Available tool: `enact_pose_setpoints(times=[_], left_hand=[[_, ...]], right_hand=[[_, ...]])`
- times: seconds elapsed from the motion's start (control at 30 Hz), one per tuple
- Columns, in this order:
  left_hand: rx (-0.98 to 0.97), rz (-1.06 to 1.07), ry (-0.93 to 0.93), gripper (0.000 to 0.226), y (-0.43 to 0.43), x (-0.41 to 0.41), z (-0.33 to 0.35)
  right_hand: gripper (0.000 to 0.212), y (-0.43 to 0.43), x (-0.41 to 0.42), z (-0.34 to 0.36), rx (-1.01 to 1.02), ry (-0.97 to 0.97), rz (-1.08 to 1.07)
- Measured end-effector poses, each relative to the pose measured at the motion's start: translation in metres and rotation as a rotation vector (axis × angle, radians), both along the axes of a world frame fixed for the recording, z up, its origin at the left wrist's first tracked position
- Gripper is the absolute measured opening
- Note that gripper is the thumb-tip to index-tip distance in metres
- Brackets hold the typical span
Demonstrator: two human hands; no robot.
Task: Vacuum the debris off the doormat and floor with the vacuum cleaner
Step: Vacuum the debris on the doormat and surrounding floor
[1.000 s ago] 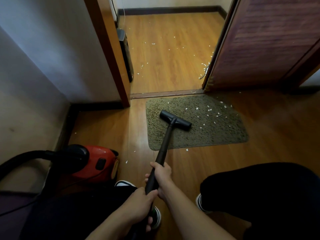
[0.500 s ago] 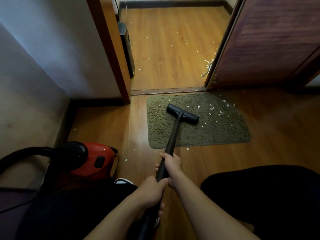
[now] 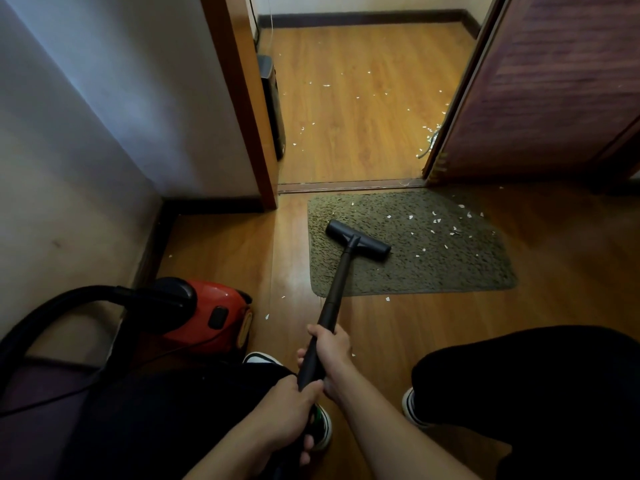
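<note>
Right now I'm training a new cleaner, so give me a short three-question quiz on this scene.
1. True or false: the nozzle sits on the left part of the doormat.
2. Where do most white scraps on the doormat lie? A) along its near edge B) right of the nozzle, toward the far right corner C) on its near left corner
3. Which hand holds the wand farther forward?
Key: 1 true; 2 B; 3 the right hand, ahead of the left hand.
</note>
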State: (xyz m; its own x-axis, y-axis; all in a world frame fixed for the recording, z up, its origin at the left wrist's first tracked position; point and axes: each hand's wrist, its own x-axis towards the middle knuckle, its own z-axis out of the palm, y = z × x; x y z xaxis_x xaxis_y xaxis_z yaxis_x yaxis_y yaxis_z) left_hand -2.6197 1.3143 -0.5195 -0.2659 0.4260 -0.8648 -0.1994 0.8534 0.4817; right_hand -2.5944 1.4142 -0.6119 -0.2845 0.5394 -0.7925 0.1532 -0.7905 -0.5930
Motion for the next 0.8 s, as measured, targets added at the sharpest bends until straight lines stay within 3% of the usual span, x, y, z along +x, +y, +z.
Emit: enact_pose_setpoints(times=[0.37,0.57,0.8], left_hand=[[-0.003,-0.063,-0.034,0.027,0.024,0.012,-0.006],[0.001,-0.046,-0.002,0.029,0.02,0.01,0.001],[-0.036,-0.038,-0.009,0.026,0.007,0.017,0.011]], right_hand=[[0.024,0.025,0.02,-0.005,0.008,-0.013,-0.04],[0.008,0.02,0.014,-0.001,0.003,0.005,-0.051],[0.012,0.004,0.02,0.001,-0.023,0.011,-0.016]])
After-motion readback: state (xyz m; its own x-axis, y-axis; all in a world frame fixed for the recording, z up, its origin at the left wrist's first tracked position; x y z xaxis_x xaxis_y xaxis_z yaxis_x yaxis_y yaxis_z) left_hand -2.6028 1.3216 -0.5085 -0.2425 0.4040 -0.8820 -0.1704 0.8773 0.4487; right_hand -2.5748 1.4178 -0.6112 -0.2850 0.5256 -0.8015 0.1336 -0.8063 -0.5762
